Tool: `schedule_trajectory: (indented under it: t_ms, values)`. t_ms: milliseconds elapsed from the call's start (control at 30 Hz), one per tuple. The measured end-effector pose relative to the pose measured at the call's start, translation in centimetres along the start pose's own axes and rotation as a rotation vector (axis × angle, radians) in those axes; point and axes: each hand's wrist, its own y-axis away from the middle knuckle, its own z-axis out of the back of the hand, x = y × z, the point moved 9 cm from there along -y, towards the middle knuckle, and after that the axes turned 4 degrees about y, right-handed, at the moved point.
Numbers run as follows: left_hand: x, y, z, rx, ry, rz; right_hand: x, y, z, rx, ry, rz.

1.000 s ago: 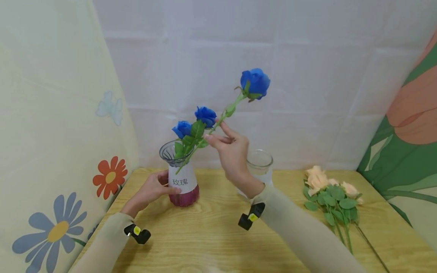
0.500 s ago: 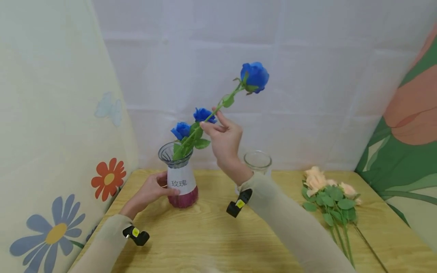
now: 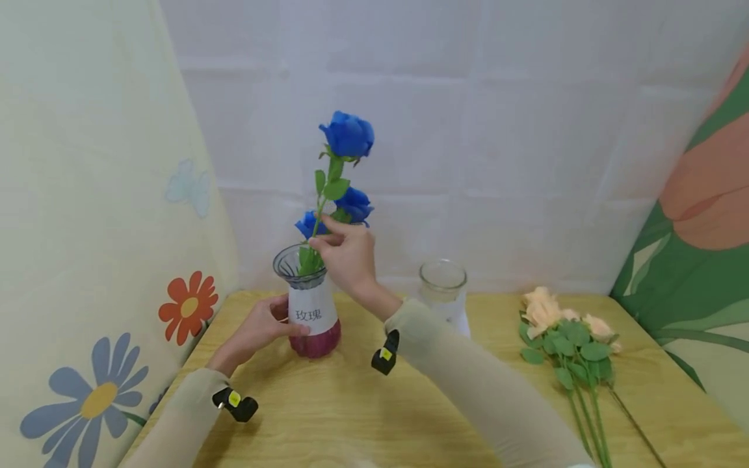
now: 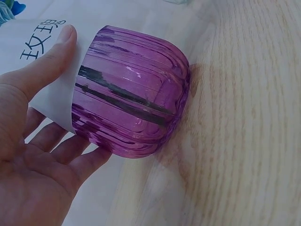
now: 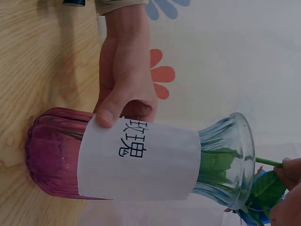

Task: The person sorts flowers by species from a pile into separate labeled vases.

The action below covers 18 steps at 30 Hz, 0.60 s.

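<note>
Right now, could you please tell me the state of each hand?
Left hand: holding the white-labelled, purple-bottomed glass vase.
Right hand: fingers pinching the tallest green-stemmed blue rose.

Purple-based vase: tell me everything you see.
The vase looks like ribbed glass, purple below, bluish at the flared rim, a two-character white label round its middle. It stands upright on the table, gripped by the left hand. Two blue roses lean from its mouth; the right hand pinches a third rose by its stem.
</note>
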Motion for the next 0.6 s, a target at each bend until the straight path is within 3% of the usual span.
schedule_trajectory:
  t_ms: [200, 333, 433, 600]
  values:
    - [0.4, 0.3, -0.2, 0.012, -0.002, -0.001, -1.0, 1.2, -2.6, 0.215, 0.207, -0.057]
    - [0.6, 0.1, -0.2, 0.010, 0.001, -0.009, -1.5, 2.2, -2.8, 0.358, 0.310, -0.120]
    - [0.6, 0.0, -0.2, 0.006, 0.002, -0.007, -1.4, 3.3, -1.5, 0.365, 0.262, -0.155]
    - [0.5, -0.3, 0.0, -0.001, -0.010, -0.017, -0.4, 5.4, 2.5, 0.277, 0.205, -0.072]
